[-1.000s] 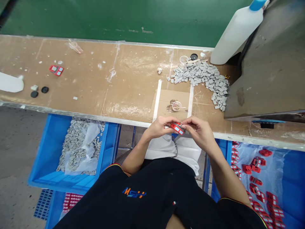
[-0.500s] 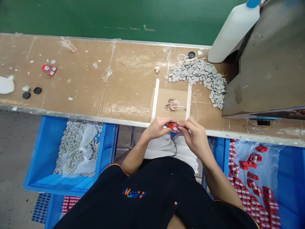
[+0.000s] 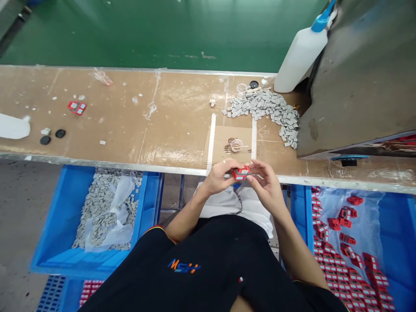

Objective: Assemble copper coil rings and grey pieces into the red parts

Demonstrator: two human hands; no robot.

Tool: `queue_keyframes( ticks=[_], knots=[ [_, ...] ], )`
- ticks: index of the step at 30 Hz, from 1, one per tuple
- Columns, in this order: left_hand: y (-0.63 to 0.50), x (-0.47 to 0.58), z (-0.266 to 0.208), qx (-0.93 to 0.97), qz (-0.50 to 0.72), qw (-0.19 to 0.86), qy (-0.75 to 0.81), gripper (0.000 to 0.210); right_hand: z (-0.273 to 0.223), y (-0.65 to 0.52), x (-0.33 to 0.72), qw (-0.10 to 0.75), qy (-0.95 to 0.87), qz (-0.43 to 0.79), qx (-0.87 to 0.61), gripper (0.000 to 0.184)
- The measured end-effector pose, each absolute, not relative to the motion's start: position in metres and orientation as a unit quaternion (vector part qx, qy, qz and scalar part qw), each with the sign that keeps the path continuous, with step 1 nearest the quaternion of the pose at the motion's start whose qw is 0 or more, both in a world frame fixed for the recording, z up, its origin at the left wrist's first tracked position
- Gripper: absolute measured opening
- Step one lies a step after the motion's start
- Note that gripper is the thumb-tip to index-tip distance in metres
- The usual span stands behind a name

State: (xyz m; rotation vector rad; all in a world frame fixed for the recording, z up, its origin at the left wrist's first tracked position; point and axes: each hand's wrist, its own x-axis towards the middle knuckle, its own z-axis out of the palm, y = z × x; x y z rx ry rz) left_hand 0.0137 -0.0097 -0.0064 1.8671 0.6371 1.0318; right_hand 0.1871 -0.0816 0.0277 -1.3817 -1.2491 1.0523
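Note:
My left hand (image 3: 218, 175) grips a small red plastic part with grey inserts (image 3: 241, 173) just in front of the workbench's near edge (image 3: 130, 165). My right hand (image 3: 264, 184) sits close beside the part with its fingers spread, the fingertips touching or nearly touching it; I cannot tell which. Behind the hands, a cardboard patch (image 3: 232, 138) on the bench carries a small clear cup with a stick (image 3: 236, 144). A heap of small grey pieces (image 3: 264, 108) lies further back.
A blue bin of grey pieces in a plastic bag (image 3: 97, 208) stands lower left; a blue bin of red parts (image 3: 351, 242) lower right. A white squeeze bottle (image 3: 297, 54) leans by a large grey machine housing (image 3: 364, 73). One red part (image 3: 77, 107) and black discs (image 3: 52, 136) lie far left.
The right hand's fingers have loosened and spread away from the red part, which now rests mainly in the left hand. The view shifted slightly downward.

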Motion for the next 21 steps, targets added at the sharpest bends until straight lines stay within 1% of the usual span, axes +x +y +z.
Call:
queue_keyframes(
  ticks=[2,4,6,9,12,16,21],
  knots=[
    [-0.016,0.016,-0.002,0.745,0.439,0.444,0.234,0.02,0.025,-0.091,0.182,0.516,-0.458,0.459,-0.56,0.047],
    [-0.022,0.017,0.005,0.752,0.432,0.452,0.209,0.024,0.026,-0.101,0.179,0.535,-0.439,0.452,-0.563,0.048],
    [-0.027,0.016,0.016,0.759,0.414,0.463,0.197,0.026,0.03,-0.11,0.179,0.535,-0.448,0.43,-0.572,0.043],
    [-0.035,0.014,0.033,0.749,0.415,0.475,0.203,0.015,0.041,-0.121,0.182,0.527,-0.491,0.393,-0.572,0.034],
    [-0.043,0.013,0.047,0.735,0.43,0.481,0.209,0.008,0.051,-0.128,0.183,0.515,-0.535,0.348,-0.573,0.031],
    [-0.05,0.01,0.062,0.733,0.419,0.491,0.215,0.006,0.063,-0.134,0.181,0.495,-0.577,0.307,-0.573,0.03],
    [-0.056,0.002,0.072,0.741,0.409,0.485,0.221,0.006,0.077,-0.139,0.176,0.475,-0.639,0.235,-0.557,0.021]
  ],
)
